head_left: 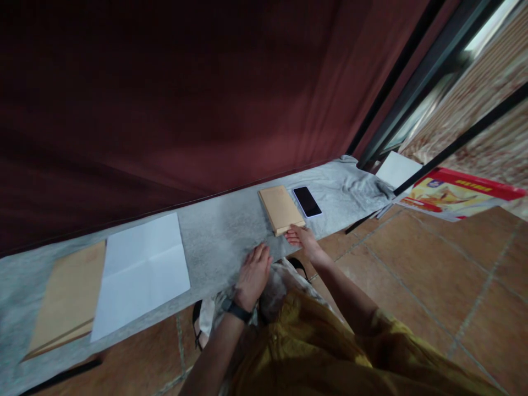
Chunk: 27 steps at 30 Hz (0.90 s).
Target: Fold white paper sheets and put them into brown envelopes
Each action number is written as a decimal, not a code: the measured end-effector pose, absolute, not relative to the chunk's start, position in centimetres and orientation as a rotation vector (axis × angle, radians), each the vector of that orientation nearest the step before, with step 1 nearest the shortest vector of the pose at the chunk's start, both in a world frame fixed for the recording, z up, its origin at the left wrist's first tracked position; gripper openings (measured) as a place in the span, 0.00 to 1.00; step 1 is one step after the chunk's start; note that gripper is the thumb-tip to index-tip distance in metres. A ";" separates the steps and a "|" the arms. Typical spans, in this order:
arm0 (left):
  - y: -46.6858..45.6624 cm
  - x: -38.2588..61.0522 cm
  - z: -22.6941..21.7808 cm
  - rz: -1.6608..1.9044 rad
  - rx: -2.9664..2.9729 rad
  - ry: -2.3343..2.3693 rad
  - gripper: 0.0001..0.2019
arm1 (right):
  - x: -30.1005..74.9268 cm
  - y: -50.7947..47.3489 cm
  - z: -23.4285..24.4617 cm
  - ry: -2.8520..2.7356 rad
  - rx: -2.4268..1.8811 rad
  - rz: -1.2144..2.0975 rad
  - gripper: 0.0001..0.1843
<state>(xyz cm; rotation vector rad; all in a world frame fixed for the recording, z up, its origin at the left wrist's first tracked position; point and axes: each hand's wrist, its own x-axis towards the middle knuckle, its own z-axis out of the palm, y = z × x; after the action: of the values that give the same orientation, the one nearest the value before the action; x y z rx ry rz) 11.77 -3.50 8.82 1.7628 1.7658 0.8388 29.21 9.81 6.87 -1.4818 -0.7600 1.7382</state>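
Observation:
My right hand (302,237) lies at the near end of a small stack of brown envelopes (280,208) on a grey cloth-covered table (218,236); its fingers are stretched out and touch the stack's edge. My left hand (252,275), with a dark watch on the wrist, rests flat on the grey cloth at the table's front edge, fingers together and extended, holding nothing. A black phone (307,201) lies just right of the envelope stack.
A creased white sheet (142,269) and a large brown envelope (68,297) lie at the table's left. A dark red curtain (165,99) hangs behind. White paper (398,168) and a red printed poster (449,193) sit at the right, above a tiled floor (433,275).

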 end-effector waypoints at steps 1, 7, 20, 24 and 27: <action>-3.0 12.3 8.7 0.783 1.878 1.754 0.19 | 29.2 9.8 6.8 -0.758 -1.482 1.737 0.16; 0.3 15.0 7.8 0.485 2.268 1.729 0.29 | 29.1 10.1 6.2 -0.741 -1.485 1.733 0.15; 3.0 16.3 6.2 0.231 2.443 1.791 0.34 | 29.2 10.9 5.2 -0.741 -1.487 1.783 0.16; 3.1 16.3 5.9 0.150 2.471 1.827 0.35 | 29.2 11.0 5.1 -0.747 -1.500 1.800 0.17; 3.2 16.3 5.6 0.139 2.480 1.838 0.34 | 29.2 11.0 5.2 -0.755 -1.509 1.814 0.18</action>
<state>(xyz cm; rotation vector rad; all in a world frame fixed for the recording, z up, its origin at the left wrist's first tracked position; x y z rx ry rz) 16.25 3.20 5.64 2.4800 1.8378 0.1387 29.25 10.99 5.21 -1.5088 -0.7552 1.8140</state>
